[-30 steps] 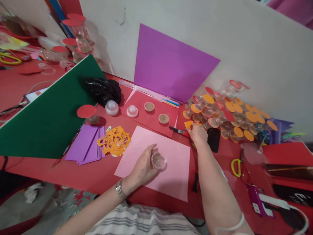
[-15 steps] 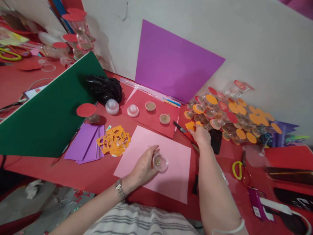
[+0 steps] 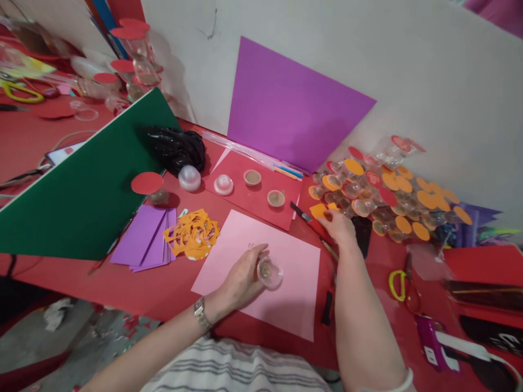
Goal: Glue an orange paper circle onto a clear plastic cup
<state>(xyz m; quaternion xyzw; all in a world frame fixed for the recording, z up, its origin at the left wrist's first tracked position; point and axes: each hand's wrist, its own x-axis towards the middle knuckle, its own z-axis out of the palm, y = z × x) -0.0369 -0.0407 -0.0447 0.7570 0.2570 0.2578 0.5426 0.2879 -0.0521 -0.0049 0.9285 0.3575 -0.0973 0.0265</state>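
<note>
My left hand (image 3: 244, 276) is closed round the side of a clear plastic cup (image 3: 270, 273), tilted so that its round opening faces me. A little brownish stuff shows at its bottom. The cup is over a pink sheet of paper (image 3: 229, 245). My right hand (image 3: 340, 227) reaches to the right of that sheet, its fingertips pinched at small pieces of orange paper (image 3: 317, 210). Part of the orange paper is hidden by the fingers. Beside this hand lie a red-and-black tool (image 3: 318, 228) and a black flat object (image 3: 362, 237).
Clear cups joined in pairs with orange and red discs (image 3: 354, 166) crowd the back right. Two sand-filled cups (image 3: 252, 177) stand on red card. Orange cut-out scraps (image 3: 192, 234), purple sheets (image 3: 139, 237) and a green board (image 3: 102, 185) are leftward; yellow-handled scissors (image 3: 396, 285) lie right.
The view has shifted very slightly. My left hand keeps the cup in about the same place, and my right hand stays at the orange paper.
</note>
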